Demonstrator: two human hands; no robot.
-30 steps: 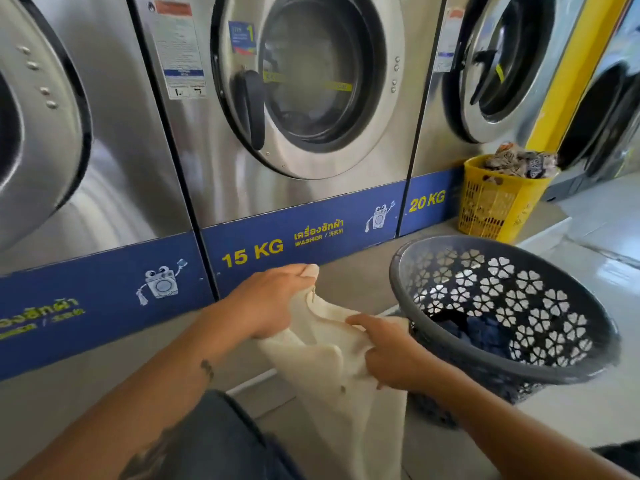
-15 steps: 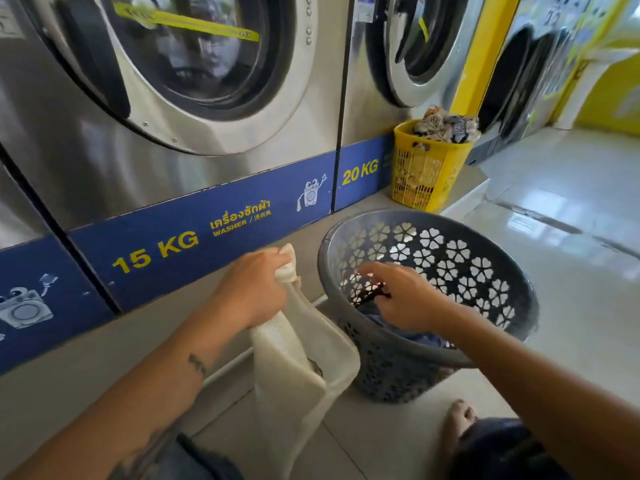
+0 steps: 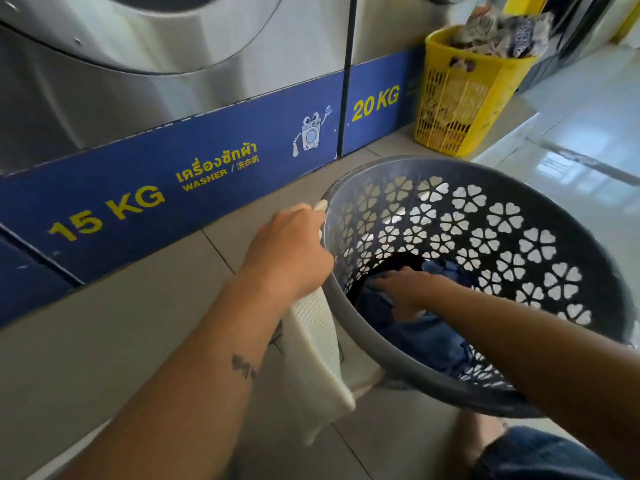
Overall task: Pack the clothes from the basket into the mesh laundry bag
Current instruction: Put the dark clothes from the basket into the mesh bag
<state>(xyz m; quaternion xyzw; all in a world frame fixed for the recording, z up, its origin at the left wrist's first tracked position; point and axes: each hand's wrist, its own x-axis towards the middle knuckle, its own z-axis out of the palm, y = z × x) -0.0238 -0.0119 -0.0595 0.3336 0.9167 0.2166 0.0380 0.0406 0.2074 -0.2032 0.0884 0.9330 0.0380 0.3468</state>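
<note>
A grey plastic basket (image 3: pixel 519 237) with flower-shaped holes stands on the floor at the right, with dark blue clothes (image 3: pixel 415 334) at its bottom. My right hand (image 3: pixel 408 289) reaches deep inside it and its fingers lie on the blue cloth; whether they have closed on it I cannot tell. My left hand (image 3: pixel 294 251) is shut on the top edge of the cream mesh laundry bag (image 3: pixel 318 355), which hangs down beside the basket's left rim. The bag's mouth is hidden behind my hand.
Steel washing machines with a blue band (image 3: pixel 207 168) marked 15 KG and 20 KG run along the back. A yellow basket (image 3: pixel 460 91) full of patterned laundry stands at the far right on a raised tile step. My bare foot (image 3: pixel 478 434) is below the grey basket.
My right hand has gone from the basket's rim down to the clothes at the bottom. My view has moved closer and lower. The left hand keeps its hold on the bag.
</note>
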